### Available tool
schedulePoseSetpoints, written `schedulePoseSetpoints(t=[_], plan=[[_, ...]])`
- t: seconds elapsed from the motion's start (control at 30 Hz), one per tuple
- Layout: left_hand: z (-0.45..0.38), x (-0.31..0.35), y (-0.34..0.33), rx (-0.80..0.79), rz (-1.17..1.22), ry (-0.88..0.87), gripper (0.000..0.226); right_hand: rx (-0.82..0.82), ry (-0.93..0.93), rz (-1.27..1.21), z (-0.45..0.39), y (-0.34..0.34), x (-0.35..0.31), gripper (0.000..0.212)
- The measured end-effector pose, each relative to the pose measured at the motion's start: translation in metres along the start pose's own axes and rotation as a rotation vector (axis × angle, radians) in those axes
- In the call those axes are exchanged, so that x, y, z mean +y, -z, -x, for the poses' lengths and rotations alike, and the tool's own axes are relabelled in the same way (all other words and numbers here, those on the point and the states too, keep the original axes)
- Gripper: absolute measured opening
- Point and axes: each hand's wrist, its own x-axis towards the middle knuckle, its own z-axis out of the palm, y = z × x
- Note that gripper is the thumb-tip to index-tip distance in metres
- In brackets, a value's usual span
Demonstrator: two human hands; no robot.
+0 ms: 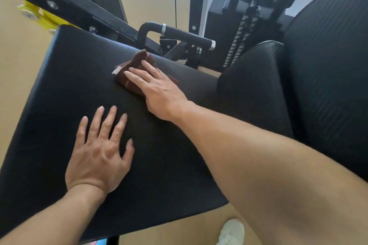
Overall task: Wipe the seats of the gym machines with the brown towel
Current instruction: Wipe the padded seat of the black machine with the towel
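Note:
A wide black padded seat (65,89) of a gym machine fills the middle of the head view. The brown towel (137,63) lies bunched on the seat's far part, near its back edge. My right hand (159,91) presses flat on the towel, fingers spread over it, and covers its near half. My left hand (99,153) rests flat on the bare seat nearer to me, fingers apart, holding nothing.
The black backrest pad (326,77) rises at the right. A black handle bar (185,35) and the weight stack (243,45) stand behind the seat. A black frame beam with yellow parts (39,16) crosses the upper left. My white shoe (232,231) is on the tan floor.

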Motion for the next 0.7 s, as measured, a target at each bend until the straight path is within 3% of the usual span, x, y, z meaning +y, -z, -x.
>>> schedulePoseSetpoints(t=[0.07, 0.17, 0.33, 0.4, 0.53, 0.7], plan=[[0.001, -0.001, 0.001, 0.015, 0.015, -0.005, 0.067, -0.024, -0.204, 0.025, 0.007, 0.007, 0.026, 0.072], [0.0, -0.002, 0.003, 0.02, 0.025, -0.012, 0.068, 0.033, -0.772, -0.057, 0.036, 0.005, 0.057, 0.073], [-0.001, -0.002, 0.004, 0.028, 0.039, -0.009, 0.069, 0.212, -1.015, -0.149, 0.043, -0.013, 0.024, 0.075], [-0.001, -0.002, 0.004, 0.028, 0.044, -0.01, 0.068, 0.227, -0.997, -0.207, 0.054, -0.02, -0.008, 0.082], [-0.001, -0.002, 0.005, 0.01, 0.045, -0.014, 0.069, 0.131, -0.673, -0.169, 0.093, -0.028, -0.063, 0.085], [0.0, -0.002, 0.005, -0.005, 0.026, -0.017, 0.069, 0.118, -0.557, -0.078, 0.069, -0.02, -0.02, 0.077]])
